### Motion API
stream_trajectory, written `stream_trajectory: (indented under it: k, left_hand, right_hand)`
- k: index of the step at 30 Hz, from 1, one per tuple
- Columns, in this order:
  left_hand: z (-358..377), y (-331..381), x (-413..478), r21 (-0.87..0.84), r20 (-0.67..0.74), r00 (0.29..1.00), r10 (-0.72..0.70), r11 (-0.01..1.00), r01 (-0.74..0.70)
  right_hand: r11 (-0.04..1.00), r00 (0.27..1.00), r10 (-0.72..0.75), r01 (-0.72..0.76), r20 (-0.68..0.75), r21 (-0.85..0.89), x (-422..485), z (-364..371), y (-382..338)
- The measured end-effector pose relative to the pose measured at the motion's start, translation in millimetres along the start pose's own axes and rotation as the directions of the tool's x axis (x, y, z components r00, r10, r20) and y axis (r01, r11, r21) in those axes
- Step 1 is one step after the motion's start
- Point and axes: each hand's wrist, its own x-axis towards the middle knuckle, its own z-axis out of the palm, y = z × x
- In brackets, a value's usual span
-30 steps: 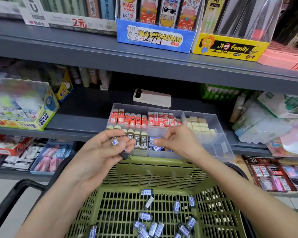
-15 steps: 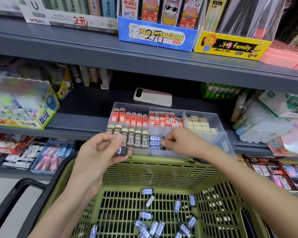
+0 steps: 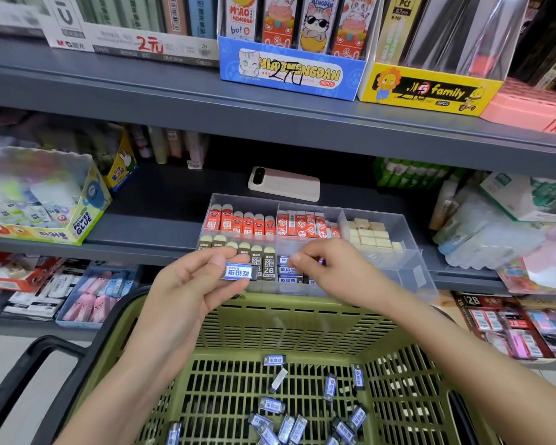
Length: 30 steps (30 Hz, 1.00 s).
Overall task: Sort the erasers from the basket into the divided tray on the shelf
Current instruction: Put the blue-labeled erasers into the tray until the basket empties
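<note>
Head view: left grip up over basket far rim, thumb and fingers pinching blue-label eraser. Right grip curled down into divided tray, front middle compartment, at shelf front edge; blue ones lined there under fingertips. Holding anything? Can't tell. More erasers loose on basket floor.

The right hand covers part of the front middle compartment of the divided tray; whether its curled fingers pinch an eraser cannot be told. The left hand hides one end of its blue eraser. The bottom edge cuts the basket. The glue box is blurred.
</note>
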Motion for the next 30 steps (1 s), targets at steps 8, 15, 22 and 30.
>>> stream_trajectory:
  k: [8,15,22,30]
  left_hand:
    - [21,-6,-6,0.148,0.064,0.987,0.144,0.977,-0.153]
    - [31,-8,-8,0.542,0.133,0.939,0.317,0.77,-0.336]
    - [0,-14,-8,0.83,0.172,0.855,0.49,0.396,-0.394]
    - [-16,-28,-4,0.888,0.395,0.763,0.512,0.002,-0.461]
  right_hand:
    - [0.77,0.993,0.04,0.04,-0.111,0.636,-23,17,-38]
    - [0.532,0.972,0.188,0.019,-0.14,0.846,-14,5,-27]
    - [0.963,0.974,0.214,-0.223,0.071,0.152,13,-13,16]
    - [0.966,0.976,0.212,-0.217,0.054,0.139,25,8,19]
